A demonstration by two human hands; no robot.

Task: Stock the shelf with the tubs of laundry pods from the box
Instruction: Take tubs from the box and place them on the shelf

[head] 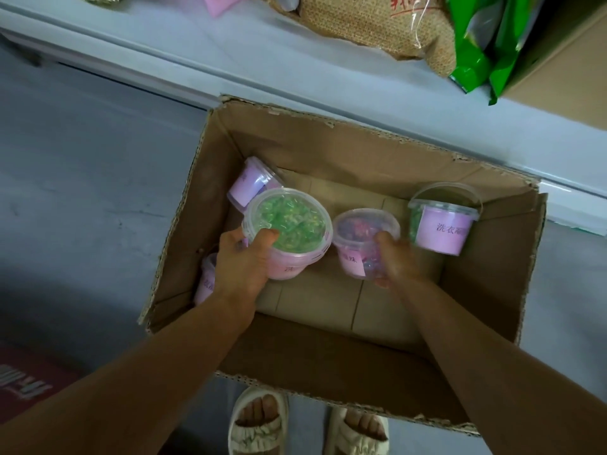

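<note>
Inside the cardboard box (345, 152), the left hand (241, 264) clasps a green-pod tub (289, 221) by rim and wall while the right hand (395, 261) grasps the purple-pod tub (361, 229) beside it; lifting both one-handed risks a slipping grip or a popped lid.

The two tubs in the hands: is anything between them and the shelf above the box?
Nothing visible blocks them. The left hand holds the green tub, the right hand the purple tub, both inside the open-topped box. The shelf is bare just beyond it; bags lie further right.
</note>
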